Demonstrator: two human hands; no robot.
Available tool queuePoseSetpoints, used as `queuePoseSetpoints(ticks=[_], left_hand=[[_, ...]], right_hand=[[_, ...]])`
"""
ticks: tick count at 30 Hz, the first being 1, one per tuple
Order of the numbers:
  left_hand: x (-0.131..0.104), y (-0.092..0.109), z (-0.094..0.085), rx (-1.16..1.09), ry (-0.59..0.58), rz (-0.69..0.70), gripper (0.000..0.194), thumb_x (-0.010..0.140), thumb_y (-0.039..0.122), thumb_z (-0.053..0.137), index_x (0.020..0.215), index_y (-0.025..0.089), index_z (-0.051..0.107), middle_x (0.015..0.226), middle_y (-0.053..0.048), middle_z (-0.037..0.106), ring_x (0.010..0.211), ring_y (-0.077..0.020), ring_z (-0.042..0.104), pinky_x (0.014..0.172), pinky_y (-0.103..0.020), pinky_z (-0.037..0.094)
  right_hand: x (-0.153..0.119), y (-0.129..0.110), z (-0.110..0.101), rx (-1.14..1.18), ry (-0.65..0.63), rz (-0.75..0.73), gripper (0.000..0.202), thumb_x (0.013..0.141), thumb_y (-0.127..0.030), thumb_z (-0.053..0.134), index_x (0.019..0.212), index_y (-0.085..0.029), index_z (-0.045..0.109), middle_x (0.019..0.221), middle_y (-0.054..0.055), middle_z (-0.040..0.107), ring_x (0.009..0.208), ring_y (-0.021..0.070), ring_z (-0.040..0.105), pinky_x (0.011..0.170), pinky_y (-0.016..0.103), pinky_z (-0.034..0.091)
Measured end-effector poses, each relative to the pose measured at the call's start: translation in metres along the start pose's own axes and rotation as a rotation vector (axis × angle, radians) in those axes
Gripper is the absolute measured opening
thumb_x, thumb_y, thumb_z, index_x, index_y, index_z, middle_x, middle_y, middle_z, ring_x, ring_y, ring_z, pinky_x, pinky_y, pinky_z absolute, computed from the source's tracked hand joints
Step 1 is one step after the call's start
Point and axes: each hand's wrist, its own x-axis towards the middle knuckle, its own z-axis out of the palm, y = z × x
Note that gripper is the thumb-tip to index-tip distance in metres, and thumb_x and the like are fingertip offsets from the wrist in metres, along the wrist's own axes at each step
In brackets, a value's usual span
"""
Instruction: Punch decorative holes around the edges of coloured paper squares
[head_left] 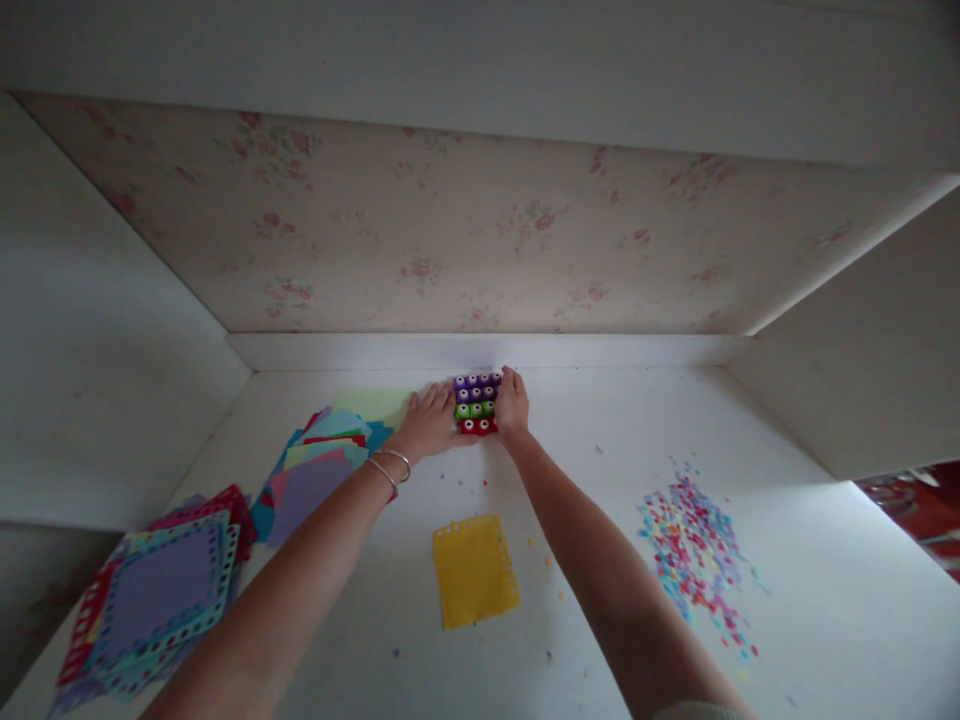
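Rows of small purple, green and red pieces with white round tops [475, 402] stand in a block near the back of the white surface. Against the block's left side lies my left hand [431, 420], its fingers apart and pointing to the back. My right hand [513, 402] is cupped along the right side, fingers together, covering part of that edge. Nearer to me, between my forearms, is a yellow paper sheet [475, 572] with punched holes along its top and right edges.
Plain coloured papers [311, 490] lie left, partly behind my left forearm. A stack of hole-edged papers [161, 595] sits at the far left. Colourful paper dots [694, 550] are scattered at right. A low ledge [487, 351] and side panels border the surface.
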Motion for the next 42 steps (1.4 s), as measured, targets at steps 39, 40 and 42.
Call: queuePoseSetpoints(ticks=[39, 40, 42], left_hand=[[-0.215, 0.083, 0.05, -0.06, 0.296, 0.081, 0.059, 0.083, 0.001, 0.053, 0.128, 0.038, 0.063, 0.133, -0.006, 0.061, 0.125, -0.0283, 0.053, 0.109, -0.056, 0.036], [-0.216, 0.083, 0.05, -0.058, 0.295, 0.088, 0.06, 0.083, 0.001, 0.053, 0.129, 0.038, 0.062, 0.134, -0.006, 0.06, 0.126, -0.0282, 0.053, 0.11, -0.056, 0.036], [-0.218, 0.081, 0.052, -0.063, 0.296, 0.103, 0.059, 0.085, 0.001, 0.052, 0.13, 0.037, 0.061, 0.135, -0.006, 0.06, 0.127, -0.0277, 0.052, 0.111, -0.056, 0.034]], right_hand=[[-0.195, 0.031, -0.17, -0.734, -0.491, -0.47, 0.049, 0.09, -0.035, 0.06, 0.139, -0.033, 0.054, 0.137, 0.006, 0.061, 0.132, 0.0334, 0.05, 0.106, 0.057, 0.041], [-0.194, 0.032, -0.17, -0.721, -0.482, -0.464, 0.046, 0.089, -0.033, 0.06, 0.135, -0.032, 0.057, 0.133, 0.006, 0.064, 0.13, 0.0328, 0.051, 0.106, 0.056, 0.042], [-0.193, 0.035, -0.171, -0.677, -0.455, -0.437, 0.041, 0.087, -0.03, 0.061, 0.129, -0.03, 0.062, 0.124, 0.007, 0.069, 0.124, 0.0314, 0.057, 0.105, 0.054, 0.044]])
